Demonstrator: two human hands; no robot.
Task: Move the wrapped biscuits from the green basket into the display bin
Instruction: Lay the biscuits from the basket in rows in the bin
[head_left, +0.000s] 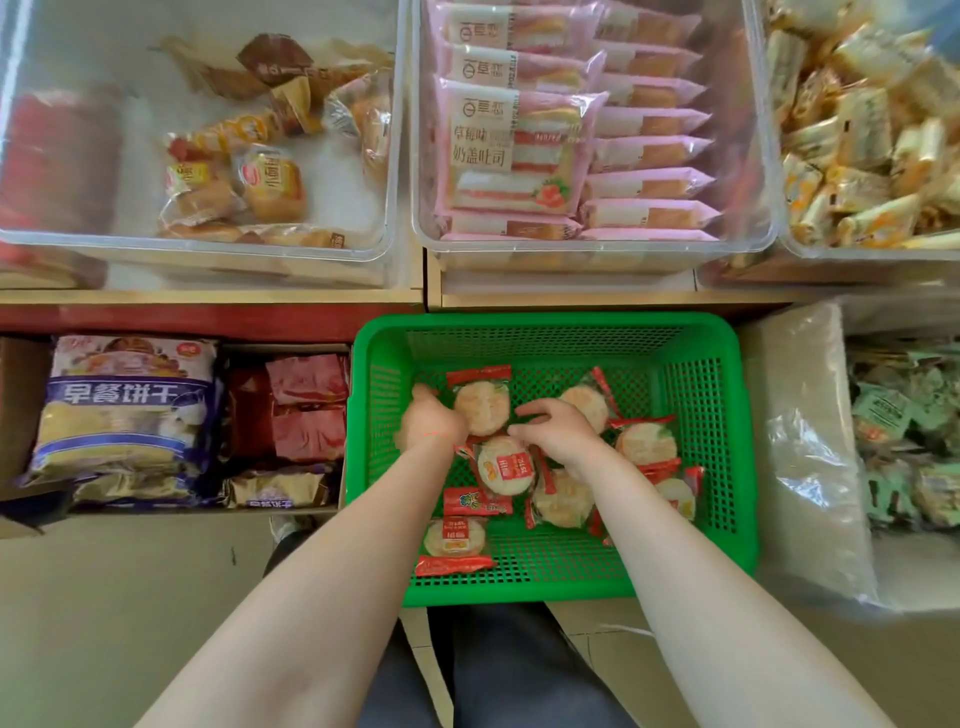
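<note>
Biscuits (519, 467) in clear wrappers with red ends lie scattered over the floor of the green basket (727, 519), some overlapping, none yet in a display bin. The left hand (431, 423) curls at the edge of the top-left packet (482, 407); whether it truly grips that packet I cannot tell. The right hand (558, 434) hovers over the middle of the heap with fingers loosely spread, holding nothing. Likely trouble: the slick film could slide out of a hurried pinch, and a grab at overlapped packets could drag a neighbour up and drop it. Three clear bins sit above; the left one (208, 244), thinly filled with mixed pastries, and the pink toast bin (571, 249) make it easy to choose wrongly.
</note>
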